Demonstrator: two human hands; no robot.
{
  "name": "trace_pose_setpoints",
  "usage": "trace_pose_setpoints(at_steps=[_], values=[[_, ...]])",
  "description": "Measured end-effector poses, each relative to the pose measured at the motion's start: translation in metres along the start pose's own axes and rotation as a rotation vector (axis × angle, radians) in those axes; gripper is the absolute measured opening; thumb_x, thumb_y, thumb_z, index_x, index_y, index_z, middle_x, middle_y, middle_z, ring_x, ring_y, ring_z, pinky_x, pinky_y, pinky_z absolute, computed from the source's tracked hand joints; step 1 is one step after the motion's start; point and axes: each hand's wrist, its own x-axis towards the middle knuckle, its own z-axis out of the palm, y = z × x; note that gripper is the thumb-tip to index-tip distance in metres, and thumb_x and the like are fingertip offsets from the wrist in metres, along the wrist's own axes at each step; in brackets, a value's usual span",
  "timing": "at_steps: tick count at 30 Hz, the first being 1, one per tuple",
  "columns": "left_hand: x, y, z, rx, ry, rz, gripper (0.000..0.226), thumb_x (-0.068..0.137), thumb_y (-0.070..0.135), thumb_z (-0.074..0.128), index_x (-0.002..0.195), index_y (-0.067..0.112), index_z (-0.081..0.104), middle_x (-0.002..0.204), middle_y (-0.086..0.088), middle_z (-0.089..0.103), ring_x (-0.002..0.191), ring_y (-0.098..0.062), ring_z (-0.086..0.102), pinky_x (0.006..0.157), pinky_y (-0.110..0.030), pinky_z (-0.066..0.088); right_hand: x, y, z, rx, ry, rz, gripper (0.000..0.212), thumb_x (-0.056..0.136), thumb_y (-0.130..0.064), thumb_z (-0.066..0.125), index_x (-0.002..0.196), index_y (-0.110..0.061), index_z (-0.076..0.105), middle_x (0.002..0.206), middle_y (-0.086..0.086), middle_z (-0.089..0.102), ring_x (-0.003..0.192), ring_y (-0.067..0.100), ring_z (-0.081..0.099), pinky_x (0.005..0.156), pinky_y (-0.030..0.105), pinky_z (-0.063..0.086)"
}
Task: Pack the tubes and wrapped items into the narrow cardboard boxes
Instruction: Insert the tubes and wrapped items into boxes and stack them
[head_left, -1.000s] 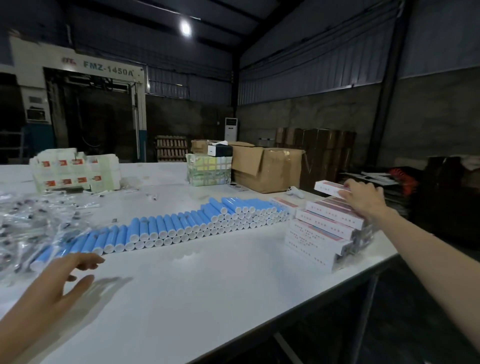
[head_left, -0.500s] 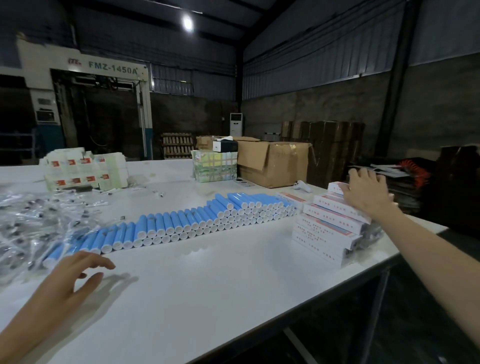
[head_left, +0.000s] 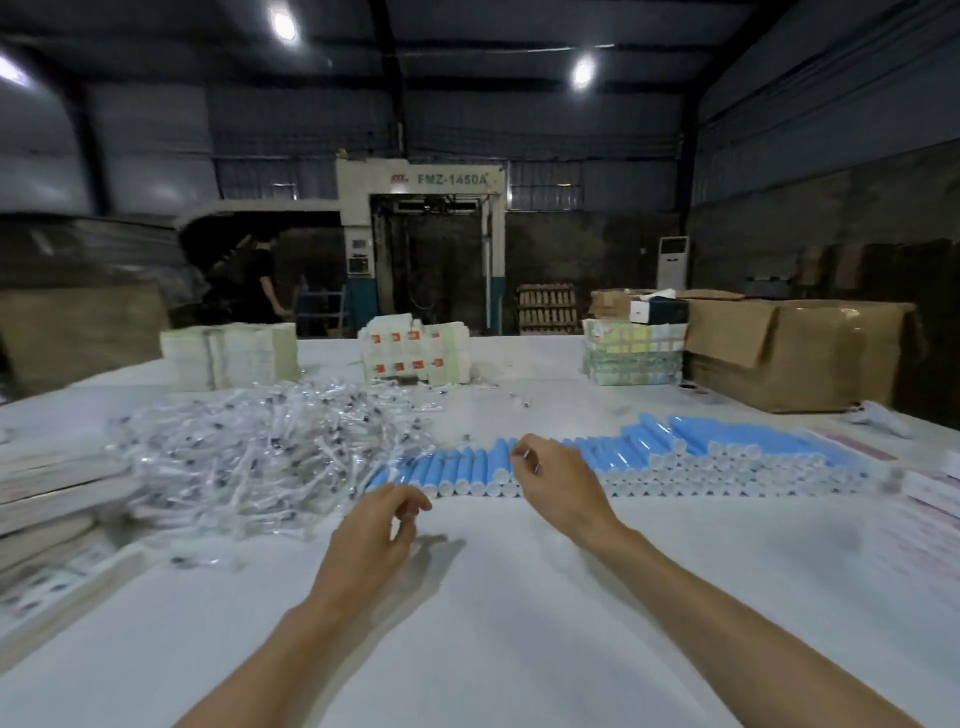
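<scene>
A long row of blue tubes (head_left: 675, 457) with white caps lies across the white table (head_left: 467, 613). To its left sits a heap of clear wrapped items (head_left: 260, 457). My right hand (head_left: 556, 483) hovers over the left part of the tube row, fingers loosely curled, with nothing visible in it. Just in front of the row's left end is my left hand (head_left: 374, 535), fingers loosely curled and empty. Narrow white boxes (head_left: 930, 499) show blurred at the right edge. Flat box blanks (head_left: 47, 499) are stacked at the left edge.
At the table's back stand three stacks of printed packs (head_left: 228, 353), (head_left: 415, 353), (head_left: 631, 353) and a large open cardboard carton (head_left: 795, 353). A person (head_left: 260, 280) stands far behind by a machine.
The view swung left. My right hand left the stack of narrow boxes and came over the blue tubes. My left hand shifted up to the row's left end.
</scene>
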Motion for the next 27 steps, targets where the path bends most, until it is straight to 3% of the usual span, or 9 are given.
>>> trace_pose_setpoints(at_steps=[4,6,10,15,17,22,27], values=[[0.0,-0.005,-0.005,0.057,0.046,-0.083,0.033,0.094,0.005,0.061,0.103,0.036,0.068,0.103,0.019,0.065,0.098,-0.002,0.062,0.087,-0.033,0.054,-0.006,-0.022,0.087,0.267,-0.078,0.01,0.016,0.103,-0.032,0.058,0.087,-0.029,0.062,0.066,-0.009,0.06,0.063,0.006,0.056,0.065,0.033,0.045],[0.0,-0.007,-0.007,0.068,0.04,-0.096,0.032,0.094,0.006,0.06,0.104,0.035,0.068,0.103,0.018,0.064,0.097,-0.003,0.061,0.087,-0.035,0.055,-0.008,-0.019,0.109,0.352,-0.09,0.012,0.019,0.104,-0.029,0.059,0.085,-0.031,0.062,0.072,-0.01,0.064,0.06,0.006,0.055,0.061,0.03,0.043],[0.003,-0.007,-0.014,0.095,0.018,-0.112,0.025,0.097,0.01,0.06,0.108,0.031,0.07,0.104,0.015,0.066,0.097,-0.006,0.062,0.09,-0.04,0.054,-0.006,-0.005,0.117,0.421,-0.089,0.044,0.021,0.103,-0.025,0.057,0.082,-0.026,0.062,0.07,-0.001,0.062,0.059,0.01,0.052,0.061,0.038,0.044],[0.01,-0.014,-0.058,0.334,0.007,-0.143,0.025,0.105,0.015,0.059,0.128,0.021,0.066,0.12,0.003,0.071,0.116,-0.02,0.061,0.093,-0.041,0.053,-0.005,-0.003,0.118,0.475,-0.104,0.071,0.022,0.102,-0.02,0.057,0.084,-0.026,0.067,0.068,0.002,0.063,0.062,0.018,0.056,0.062,0.036,0.045],[0.007,-0.03,-0.089,0.52,0.019,-0.241,0.029,0.105,0.016,0.059,0.134,0.018,0.062,0.132,-0.004,0.068,0.12,-0.025,0.061,0.097,-0.042,0.052,-0.005,-0.004,0.118,0.506,-0.125,0.062,0.023,0.102,-0.018,0.056,0.085,-0.027,0.068,0.065,-0.003,0.062,0.059,0.012,0.054,0.06,0.033,0.044],[-0.036,-0.075,-0.164,1.006,-0.017,-0.591,0.05,0.107,0.041,0.055,0.147,0.012,0.045,0.146,-0.011,0.054,0.135,-0.032,0.051,0.108,-0.042,0.044,-0.006,-0.004,0.117,0.56,-0.13,0.061,0.023,0.102,-0.016,0.058,0.085,-0.026,0.07,0.064,-0.003,0.061,0.059,0.011,0.054,0.06,0.033,0.044],[-0.084,-0.092,-0.193,1.16,-0.104,-0.729,0.058,0.108,0.052,0.047,0.149,0.01,0.05,0.154,-0.012,0.046,0.145,-0.034,0.042,0.114,-0.043,0.039,-0.005,-0.005,0.117,0.574,-0.13,0.058,0.023,0.101,-0.017,0.059,0.086,-0.027,0.071,0.069,-0.001,0.066,0.069,0.018,0.063,0.066,0.037,0.051]])
